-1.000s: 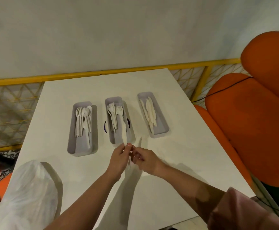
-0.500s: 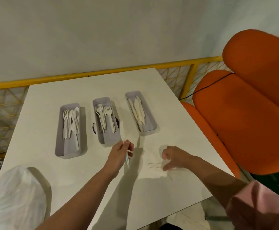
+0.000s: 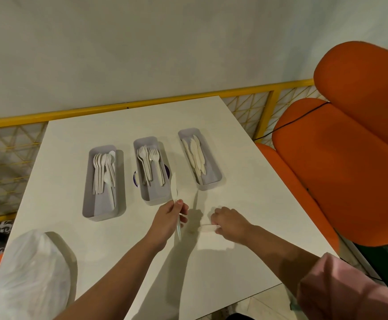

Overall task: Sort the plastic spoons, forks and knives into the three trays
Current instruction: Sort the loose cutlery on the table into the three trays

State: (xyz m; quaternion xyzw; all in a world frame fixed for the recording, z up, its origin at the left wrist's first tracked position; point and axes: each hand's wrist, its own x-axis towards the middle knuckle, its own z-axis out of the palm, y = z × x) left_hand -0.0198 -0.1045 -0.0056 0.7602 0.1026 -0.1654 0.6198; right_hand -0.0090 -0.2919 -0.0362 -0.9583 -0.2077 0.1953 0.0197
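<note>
Three grey trays stand side by side on the white table (image 3: 246, 181). Spoons lie in the left tray (image 3: 88, 204), forks in the middle tray (image 3: 156, 201) and knives in the right tray (image 3: 212, 184). My left hand (image 3: 167, 221) pinches a white plastic knife (image 3: 174, 188) at mid-length, blade pointing up beside the middle tray's near right corner. On the table a short way to the right, my right hand (image 3: 231, 221) pinches a small pale wrapper (image 3: 208, 228) with curled fingers.
A white plastic bag (image 3: 26, 273) sits at the table's near left corner. An orange padded seat (image 3: 350, 158) runs along the right side, with a black cable over it. Behind the table is a yellow rail (image 3: 142, 105). A purple round thing (image 3: 135, 180) shows under the middle tray.
My hands parted: the right one let go of the knife, moved right and down to the table and took the wrapper. The left hand kept the knife and raised its blade.
</note>
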